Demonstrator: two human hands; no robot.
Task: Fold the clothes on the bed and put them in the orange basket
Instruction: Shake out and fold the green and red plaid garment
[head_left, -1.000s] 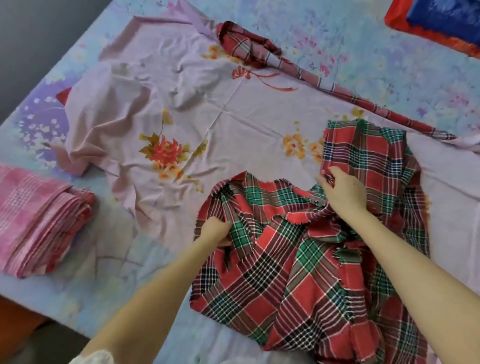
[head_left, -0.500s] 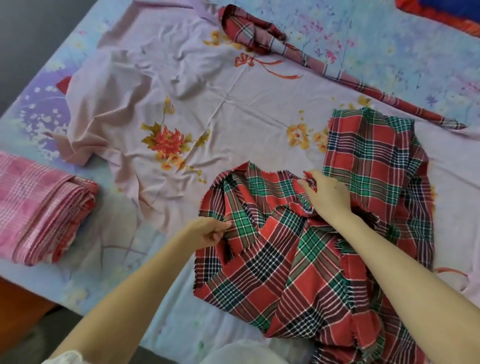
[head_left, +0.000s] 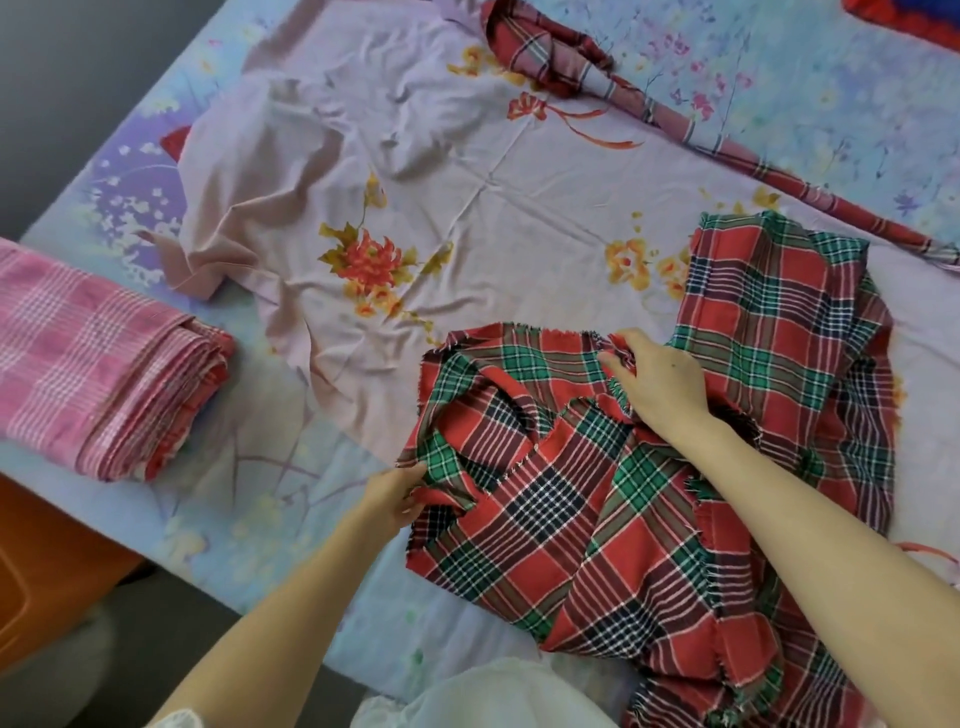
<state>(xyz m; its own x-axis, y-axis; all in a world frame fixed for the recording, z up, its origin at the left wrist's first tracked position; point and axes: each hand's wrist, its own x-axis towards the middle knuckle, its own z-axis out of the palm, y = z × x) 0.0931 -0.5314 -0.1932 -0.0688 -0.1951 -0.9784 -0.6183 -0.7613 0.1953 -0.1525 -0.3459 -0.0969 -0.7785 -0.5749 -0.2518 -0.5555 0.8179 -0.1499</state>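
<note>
We see both bare forearms reaching forward over the bed (head_left: 810, 88), the left from the lower left, the right from the lower right. The red-and-green plaid cloth (head_left: 561, 525) lies rumpled on the near right part of the bed, with one end spread flat farther right and its near end running out of view at the lower edge.

The left hand (head_left: 396, 492) sits at the cloth's left edge, fingers curled and pinching a fold of the plaid. The right hand (head_left: 661, 385) lies back upward farther in, wrist bent slightly down, its fingertips gathered round a bunched bit of the frayed upper edge.

Under and beyond the plaid we find a lilac flowered cloth (head_left: 415, 171), spread out and creased. A second plaid cloth (head_left: 545, 47) lies at the far side, one end bunched and the rest drawn into a long narrow strip running right. A folded pink checked cloth (head_left: 104, 358) rests at the bed's left edge, well apart from the hands. Below it, off the bed, a corner of the orange basket (head_left: 47, 561) shows.
</note>
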